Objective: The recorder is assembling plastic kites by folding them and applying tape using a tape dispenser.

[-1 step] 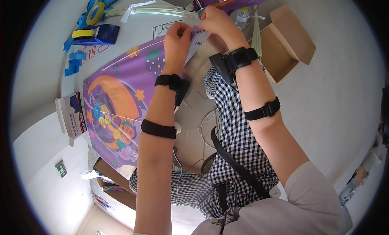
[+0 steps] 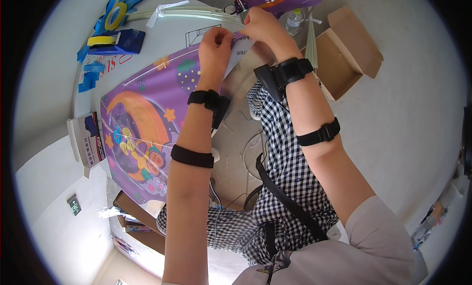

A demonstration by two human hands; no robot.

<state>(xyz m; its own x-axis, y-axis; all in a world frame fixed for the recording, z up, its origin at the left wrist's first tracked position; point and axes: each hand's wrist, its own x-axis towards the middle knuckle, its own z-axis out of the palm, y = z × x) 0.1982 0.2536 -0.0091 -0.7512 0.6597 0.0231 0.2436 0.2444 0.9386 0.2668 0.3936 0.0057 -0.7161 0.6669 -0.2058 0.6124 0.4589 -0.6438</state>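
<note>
A purple printed kite (image 2: 182, 100) with a crescent moon, stars and cartoon figures lies over the table's near edge and hangs toward my lap. Thin white lines cross its surface. My left hand (image 2: 215, 49) is closed at its upper edge, thumb and fingers pinching there. Close by on the right, my right hand (image 2: 263, 29) has its fingers curled shut near the kite's pointed end. Whatever lies inside those fingers is hidden. Just beyond the hands runs a bundle of thin pale rods (image 2: 189, 12), tied with a white strip.
A blue tape dispenser (image 2: 118, 42) with yellow tape and a yellow tape roll (image 2: 116, 15) sit at the table's far left. Another purple printed sheet (image 2: 275, 1), a clear bottle (image 2: 295, 22) and an open cardboard box (image 2: 339, 64) are at the far right. A small carton (image 2: 87, 141) stands left.
</note>
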